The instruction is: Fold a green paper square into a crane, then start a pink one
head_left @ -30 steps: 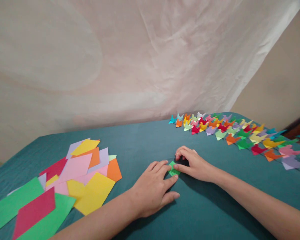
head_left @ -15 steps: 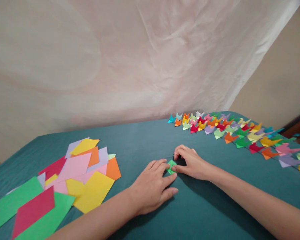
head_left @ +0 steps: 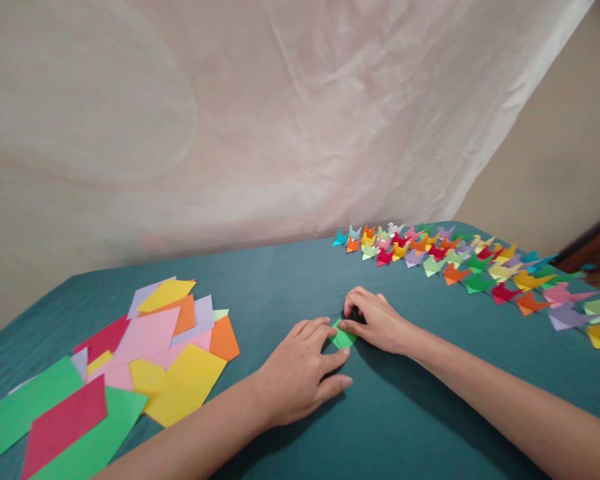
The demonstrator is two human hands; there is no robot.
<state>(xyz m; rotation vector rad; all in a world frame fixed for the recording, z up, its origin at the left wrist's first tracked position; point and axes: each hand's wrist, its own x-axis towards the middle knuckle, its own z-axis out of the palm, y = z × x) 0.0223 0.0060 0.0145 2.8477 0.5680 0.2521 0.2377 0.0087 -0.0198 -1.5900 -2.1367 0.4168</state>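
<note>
A small folded piece of green paper [head_left: 343, 339] lies on the table between my two hands. My left hand [head_left: 300, 367] rests palm down with its fingers spread, the fingertips touching the paper's left and lower edges. From the upper right, my right hand [head_left: 377, 320] has its thumb and curled fingers on the paper's top corner in a pinch. Exactly which flap the pinch holds is hidden by the thumb.
Loose sheets of coloured paper, such as a yellow sheet [head_left: 190, 383] and a red sheet [head_left: 67, 423], overlap on the left. Several folded paper birds [head_left: 455, 274] stand in rows along the right. The table has a dark teal cover [head_left: 270, 283]; a pale cloth [head_left: 240, 133] hangs behind.
The right thumb has moved from the middle of the green paper up to its top corner. More of the paper's face shows now. My left hand stays nearly still.
</note>
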